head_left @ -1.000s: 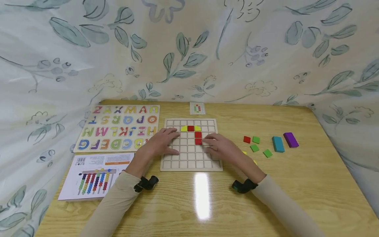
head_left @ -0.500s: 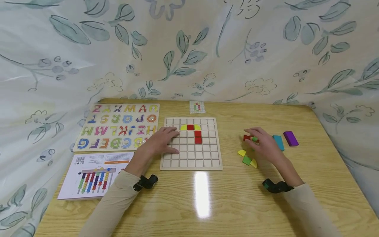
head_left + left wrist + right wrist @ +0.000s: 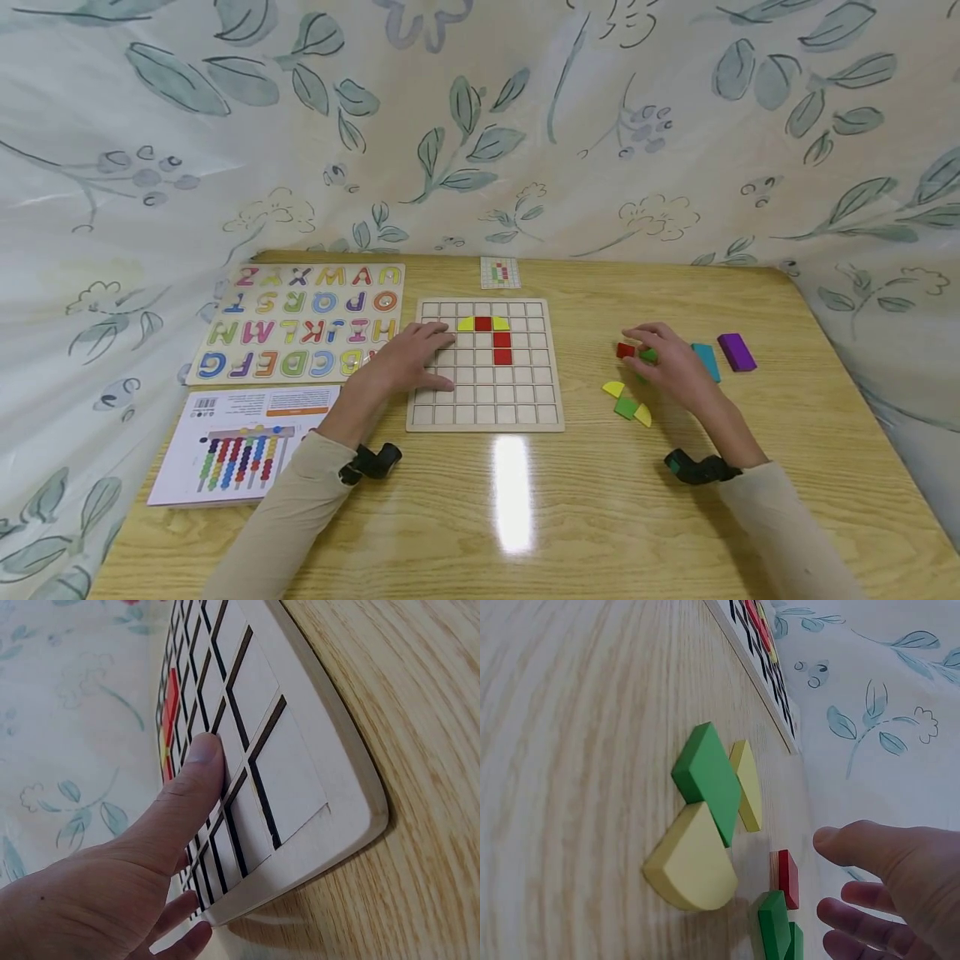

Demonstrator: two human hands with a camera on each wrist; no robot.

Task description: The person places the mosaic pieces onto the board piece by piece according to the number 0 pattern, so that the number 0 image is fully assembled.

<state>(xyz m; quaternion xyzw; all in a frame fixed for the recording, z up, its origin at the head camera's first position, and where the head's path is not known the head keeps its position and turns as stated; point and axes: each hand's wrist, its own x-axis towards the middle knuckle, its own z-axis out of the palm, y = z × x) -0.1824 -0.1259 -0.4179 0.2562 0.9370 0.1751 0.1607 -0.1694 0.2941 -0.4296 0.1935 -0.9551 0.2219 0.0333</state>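
Observation:
My left hand (image 3: 408, 358) rests at the left side of a wooden grid board (image 3: 525, 396), its thumb lying over the squares in the left wrist view. Red squares (image 3: 502, 348) and two yellow quarter-round pieces sit in the board's cells. Over at the right, my right hand (image 3: 667, 358) hovers by a loose red square (image 3: 625, 351) and green squares (image 3: 774, 922), thumb and fingers apart, gripping nothing visible. Closer to me lie another green square (image 3: 624, 407) and two yellow quarter-rounds (image 3: 612, 389). The hand partly hides some green pieces.
A small pattern card (image 3: 500, 272) lies behind the board. To the left are an alphabet puzzle board (image 3: 255, 315) and a box with an abacus picture (image 3: 180, 454). Blue (image 3: 707, 362) and purple blocks (image 3: 737, 352) stand right of the loose pieces.
My right hand has moved right, from the grid board to the loose pieces, and has stayed there over the last half second. My left hand has kept its place.

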